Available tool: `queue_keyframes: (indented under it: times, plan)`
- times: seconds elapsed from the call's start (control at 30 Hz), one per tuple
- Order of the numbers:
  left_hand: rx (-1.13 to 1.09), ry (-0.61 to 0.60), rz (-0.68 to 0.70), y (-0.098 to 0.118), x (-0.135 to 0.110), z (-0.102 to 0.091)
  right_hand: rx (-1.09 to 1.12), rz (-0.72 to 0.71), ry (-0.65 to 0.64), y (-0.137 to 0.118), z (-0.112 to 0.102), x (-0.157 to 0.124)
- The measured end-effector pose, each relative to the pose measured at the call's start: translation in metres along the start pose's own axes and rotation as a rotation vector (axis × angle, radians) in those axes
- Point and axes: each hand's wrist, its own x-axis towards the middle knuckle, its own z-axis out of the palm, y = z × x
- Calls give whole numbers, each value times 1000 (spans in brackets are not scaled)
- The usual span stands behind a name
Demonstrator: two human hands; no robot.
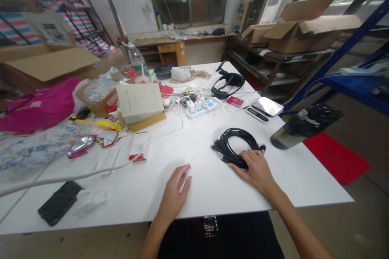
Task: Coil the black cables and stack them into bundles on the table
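My right hand (255, 168) lies palm down on the near edge of a coiled black cable (235, 145), its fingers spread over the coil without gripping it. My left hand (176, 192) rests flat on the bare white table (212, 194), fingers stretched out and holding nothing, a short way left of the coil. The cable bundle sits in the right middle of the table.
A white power strip with chargers (200, 107), a black headset (227, 83), a small scale (263, 109) and a dark bottle (299, 127) stand beyond the coil. Books (139, 103), packets and bags crowd the left side. A black phone (59, 202) lies near left.
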Motion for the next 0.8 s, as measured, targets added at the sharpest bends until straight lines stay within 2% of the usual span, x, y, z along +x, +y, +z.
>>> queue_keyframes:
  times: [0.2, 0.3, 0.47, 0.8]
  plan:
    - [4, 57, -50, -3, 3, 0, -61, -61, -28, 12, 1, 6]
    - [-23, 83, -75, -3, 2, 1, -85, -69, -27, 31, 8, 21]
    - [-34, 79, -85, -3, 1, 0, -94, -2, -23, 58, 20, 50]
    - [-65, 102, -96, 0, 2, -1, -64, -5, 5, 58, 23, 51]
